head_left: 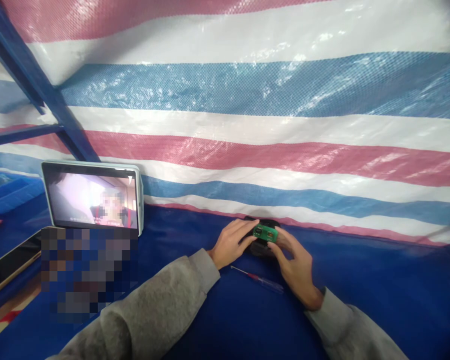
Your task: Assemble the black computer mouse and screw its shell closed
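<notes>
A small green circuit board [265,233] is held level between my two hands, with a few dark and round parts on its face. My left hand [233,242] pinches its left end between thumb and fingers. At the right end, the thumb and fingers of my right hand [295,260] grip it the same way. Beneath the board lies a black object [261,249], mostly covered by the board and my fingers; its kind cannot be made out. Just in front of my hands a screwdriver [258,281] with a clear handle lies on the blue table surface [243,320].
A tablet [93,197] in a pale case stands at the left, playing a video. Near it lies a dark phone [15,260], beside a blurred-out patch. Blue trays [15,192] sit at the far left. A striped plastic sheet [266,125] hangs behind the table.
</notes>
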A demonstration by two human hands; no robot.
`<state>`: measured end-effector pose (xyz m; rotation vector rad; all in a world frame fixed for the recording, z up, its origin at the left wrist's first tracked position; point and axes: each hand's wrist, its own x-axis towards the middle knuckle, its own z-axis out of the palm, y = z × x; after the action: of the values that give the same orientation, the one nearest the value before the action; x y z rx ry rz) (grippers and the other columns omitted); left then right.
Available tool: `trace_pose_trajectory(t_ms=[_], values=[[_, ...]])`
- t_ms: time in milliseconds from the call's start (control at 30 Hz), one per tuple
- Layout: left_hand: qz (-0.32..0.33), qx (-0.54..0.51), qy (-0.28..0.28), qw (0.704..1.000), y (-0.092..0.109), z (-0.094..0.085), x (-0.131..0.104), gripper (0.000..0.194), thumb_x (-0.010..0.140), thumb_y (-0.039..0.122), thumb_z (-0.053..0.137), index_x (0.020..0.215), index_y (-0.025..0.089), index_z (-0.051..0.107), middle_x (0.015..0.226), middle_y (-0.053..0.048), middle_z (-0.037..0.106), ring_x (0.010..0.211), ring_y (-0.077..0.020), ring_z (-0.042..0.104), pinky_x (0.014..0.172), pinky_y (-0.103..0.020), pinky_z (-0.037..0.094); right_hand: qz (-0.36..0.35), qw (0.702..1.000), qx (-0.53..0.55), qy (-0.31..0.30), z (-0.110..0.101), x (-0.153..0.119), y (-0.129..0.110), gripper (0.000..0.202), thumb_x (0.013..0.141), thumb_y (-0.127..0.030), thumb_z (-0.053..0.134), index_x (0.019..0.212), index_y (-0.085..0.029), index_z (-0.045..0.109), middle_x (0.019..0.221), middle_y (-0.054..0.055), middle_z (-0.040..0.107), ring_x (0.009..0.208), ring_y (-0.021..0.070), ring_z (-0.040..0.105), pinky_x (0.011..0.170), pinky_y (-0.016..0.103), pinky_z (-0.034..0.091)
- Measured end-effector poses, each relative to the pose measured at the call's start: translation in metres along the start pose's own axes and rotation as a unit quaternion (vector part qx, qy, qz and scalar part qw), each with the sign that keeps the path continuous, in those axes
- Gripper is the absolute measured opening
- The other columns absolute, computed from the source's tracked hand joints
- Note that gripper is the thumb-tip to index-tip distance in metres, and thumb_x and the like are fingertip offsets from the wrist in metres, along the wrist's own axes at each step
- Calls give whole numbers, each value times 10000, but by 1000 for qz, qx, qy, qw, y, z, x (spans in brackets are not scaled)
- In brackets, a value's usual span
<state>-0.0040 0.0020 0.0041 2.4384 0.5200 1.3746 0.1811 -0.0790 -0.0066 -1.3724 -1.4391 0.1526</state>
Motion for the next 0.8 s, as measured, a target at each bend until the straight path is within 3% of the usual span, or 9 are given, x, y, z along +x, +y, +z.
trace_pose_trajectory(t_ms=[233,367,533,667,800], values=[[10,-6,-5,1000,-1,0,-1,449,981,225,517,1422,213,435,1165,-87,655,1046,-193,621,938,-356,526,8,1000,5,-9,-2,0,-3,408,857,-361,633,1216,-167,625,1031,99,743,836,206,722,797,359,601],[19,-7,-1,1000,-1,0,-2,404,985,224,506,1388,225,484,1134,-85,653,1015,-187,624,912,-342,539,15,1000,-3,-6,-3,1,-2,363,844,-384,644,1143,-178,664,1005,88,753,818,212,725,795,363,593],[15,3,-5,1000,-2,2,-4,437,968,295,549,1392,216,481,1039,-81,657,953,-185,630,877,-341,552,22,999,-13,-33,-5,3,-3,248,898,-401,561,940,-213,717,824,32,762,727,191,720,741,316,567],[5,33,-10,999,-3,3,-5,440,970,323,541,1393,224,479,1060,-83,638,976,-187,629,886,-339,554,3,997,-42,-59,-7,5,-7,361,949,-395,467,708,-225,674,677,0,712,617,153,674,657,269,512],[14,46,-2,999,-2,3,-4,410,966,306,550,1366,235,500,1148,-82,620,1039,-188,617,931,-347,543,-19,996,-52,-65,-7,6,-11,404,958,-383,452,616,-218,591,572,-25,630,529,118,605,605,245,455]])
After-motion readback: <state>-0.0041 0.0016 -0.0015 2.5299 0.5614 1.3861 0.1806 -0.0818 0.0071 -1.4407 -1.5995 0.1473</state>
